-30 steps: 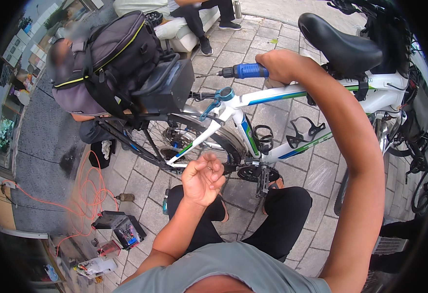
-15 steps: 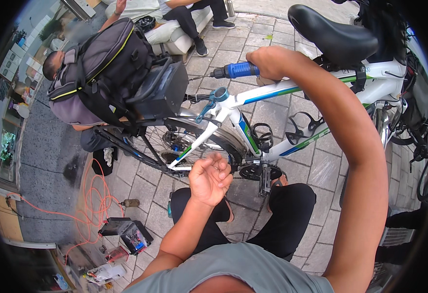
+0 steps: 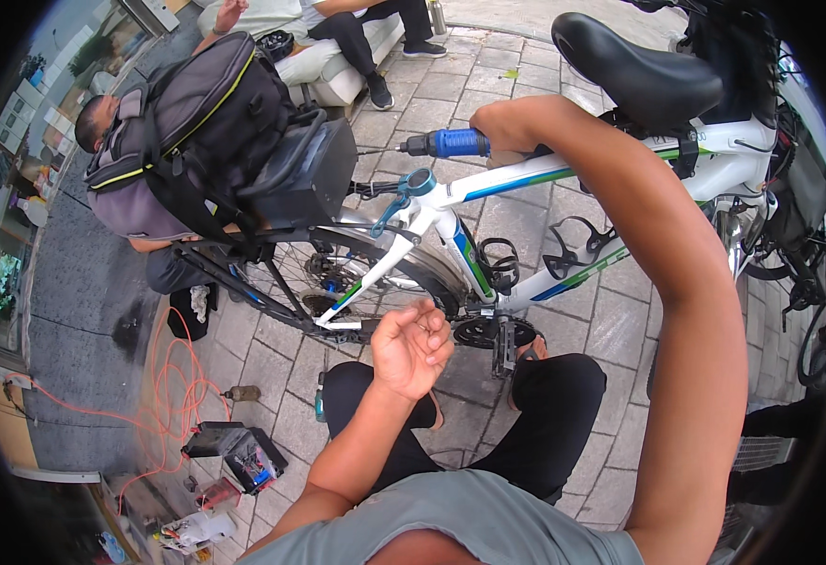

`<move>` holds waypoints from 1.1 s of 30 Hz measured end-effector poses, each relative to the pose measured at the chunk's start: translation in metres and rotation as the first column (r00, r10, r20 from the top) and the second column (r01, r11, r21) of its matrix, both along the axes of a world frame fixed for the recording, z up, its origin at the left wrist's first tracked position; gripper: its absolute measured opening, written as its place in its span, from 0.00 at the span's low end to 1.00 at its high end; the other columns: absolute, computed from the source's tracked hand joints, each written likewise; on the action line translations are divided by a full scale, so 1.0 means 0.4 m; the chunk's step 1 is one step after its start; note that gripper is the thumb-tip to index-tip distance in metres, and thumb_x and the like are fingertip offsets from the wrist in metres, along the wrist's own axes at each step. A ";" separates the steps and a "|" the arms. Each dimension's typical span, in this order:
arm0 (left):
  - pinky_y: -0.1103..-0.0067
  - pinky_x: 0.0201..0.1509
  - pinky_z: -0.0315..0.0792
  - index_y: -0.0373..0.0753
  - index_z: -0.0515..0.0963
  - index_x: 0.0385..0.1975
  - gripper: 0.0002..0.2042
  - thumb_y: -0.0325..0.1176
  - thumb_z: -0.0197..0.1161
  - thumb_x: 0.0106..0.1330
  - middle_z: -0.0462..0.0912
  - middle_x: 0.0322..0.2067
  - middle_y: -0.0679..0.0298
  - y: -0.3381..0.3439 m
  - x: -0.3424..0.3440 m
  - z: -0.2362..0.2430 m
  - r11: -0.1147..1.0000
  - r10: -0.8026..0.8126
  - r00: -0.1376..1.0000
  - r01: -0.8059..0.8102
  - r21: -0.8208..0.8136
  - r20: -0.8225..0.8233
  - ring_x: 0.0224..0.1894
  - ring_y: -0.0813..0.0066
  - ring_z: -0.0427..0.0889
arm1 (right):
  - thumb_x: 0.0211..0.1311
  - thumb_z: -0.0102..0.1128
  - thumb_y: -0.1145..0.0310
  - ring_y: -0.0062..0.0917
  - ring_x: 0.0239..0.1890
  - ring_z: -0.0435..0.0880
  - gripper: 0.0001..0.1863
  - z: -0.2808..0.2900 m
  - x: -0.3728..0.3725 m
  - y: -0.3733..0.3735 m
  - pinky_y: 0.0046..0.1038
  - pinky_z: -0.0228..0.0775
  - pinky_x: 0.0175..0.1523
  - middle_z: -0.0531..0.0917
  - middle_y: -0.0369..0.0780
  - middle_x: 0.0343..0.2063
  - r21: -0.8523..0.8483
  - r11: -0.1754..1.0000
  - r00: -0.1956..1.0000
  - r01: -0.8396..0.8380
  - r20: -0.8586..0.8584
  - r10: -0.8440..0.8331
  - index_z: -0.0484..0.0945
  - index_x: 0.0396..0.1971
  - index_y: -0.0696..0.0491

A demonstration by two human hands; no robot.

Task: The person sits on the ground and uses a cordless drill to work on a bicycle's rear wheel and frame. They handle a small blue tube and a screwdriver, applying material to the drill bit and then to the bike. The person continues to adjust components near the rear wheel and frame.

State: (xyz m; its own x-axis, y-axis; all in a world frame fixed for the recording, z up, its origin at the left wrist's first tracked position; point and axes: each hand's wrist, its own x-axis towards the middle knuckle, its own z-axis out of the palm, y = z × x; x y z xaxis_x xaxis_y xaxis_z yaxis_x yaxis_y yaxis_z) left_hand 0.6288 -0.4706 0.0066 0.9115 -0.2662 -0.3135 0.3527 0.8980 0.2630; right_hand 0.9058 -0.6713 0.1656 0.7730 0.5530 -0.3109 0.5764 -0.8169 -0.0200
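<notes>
Your right hand is clamped on a blue-handled tool lying along the bike frame, just behind the saddle. Your left hand hangs loosely curled and holds nothing, near the crank.

At your 10 o'clock hangs a grey backpack; at 8 o'clock, an orange cable coils on paving.

Bicycle frame: glossy painted metal, white with blue and green bands. Saddle: smooth matt black covering. Tool handle: blue plastic, slight sheen. Backpack: matt woven cloth, grey and black. Bottle cages: thin black metal. Paving: rough grey stone blocks. Cable: smooth orange plastic.
</notes>
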 end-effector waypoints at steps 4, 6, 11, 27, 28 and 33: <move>0.78 0.24 0.64 0.37 0.80 0.42 0.12 0.38 0.57 0.67 0.78 0.32 0.60 -0.018 -0.014 -0.002 1.000 -0.019 1.000 0.019 -0.010 0.011 0.29 0.70 0.72 | 0.56 0.69 0.62 0.42 0.47 0.90 0.22 0.003 0.005 -0.006 0.43 0.79 0.50 0.89 0.48 0.45 -0.020 1.000 0.998 -0.006 -0.056 0.005 0.84 0.52 0.53; 0.78 0.23 0.64 0.37 0.79 0.42 0.12 0.38 0.57 0.69 0.77 0.30 0.62 -0.026 -0.020 0.002 1.000 -0.004 1.000 0.004 0.025 -0.007 0.28 0.71 0.72 | 0.56 0.69 0.62 0.42 0.48 0.89 0.23 -0.025 0.025 -0.014 0.43 0.79 0.50 0.89 0.48 0.45 0.000 1.000 0.999 -0.024 -0.042 0.024 0.84 0.52 0.53; 0.82 0.17 0.56 0.40 0.78 0.39 0.11 0.41 0.55 0.76 0.67 0.21 0.72 -0.001 0.021 0.082 0.957 0.065 0.989 -0.100 0.274 0.132 0.19 0.80 0.63 | 0.55 0.69 0.64 0.42 0.49 0.89 0.23 -0.066 0.067 -0.018 0.44 0.80 0.51 0.89 0.47 0.46 0.037 0.998 0.999 -0.046 0.025 0.045 0.84 0.52 0.53; 0.63 0.64 0.67 0.50 0.90 0.46 0.18 0.42 0.76 0.53 0.82 0.48 0.61 0.100 0.594 0.512 -0.819 -0.412 0.640 -0.572 -0.045 -0.648 0.60 0.56 0.75 | 0.53 0.70 0.66 0.42 0.47 0.90 0.21 -0.063 0.029 -0.024 0.44 0.82 0.49 0.90 0.45 0.45 0.095 0.995 0.993 0.009 0.118 -0.021 0.87 0.49 0.52; 0.63 0.64 0.67 0.50 0.91 0.45 0.17 0.41 0.75 0.53 0.83 0.48 0.61 0.099 0.612 0.503 -0.821 -0.400 0.638 -0.568 -0.051 -0.658 0.60 0.56 0.75 | 0.54 0.70 0.66 0.41 0.48 0.90 0.20 -0.069 0.032 -0.027 0.44 0.82 0.49 0.90 0.45 0.46 0.104 0.994 0.990 0.013 0.139 -0.028 0.87 0.49 0.52; 0.64 0.63 0.72 0.50 0.91 0.44 0.15 0.36 0.69 0.56 0.88 0.49 0.63 0.128 0.684 0.475 -0.854 -0.375 0.609 -0.520 0.006 -0.699 0.59 0.57 0.76 | 0.58 0.68 0.67 0.40 0.48 0.90 0.16 -0.064 0.001 -0.025 0.43 0.83 0.50 0.90 0.43 0.46 0.118 0.993 0.982 -0.001 0.189 -0.021 0.87 0.47 0.52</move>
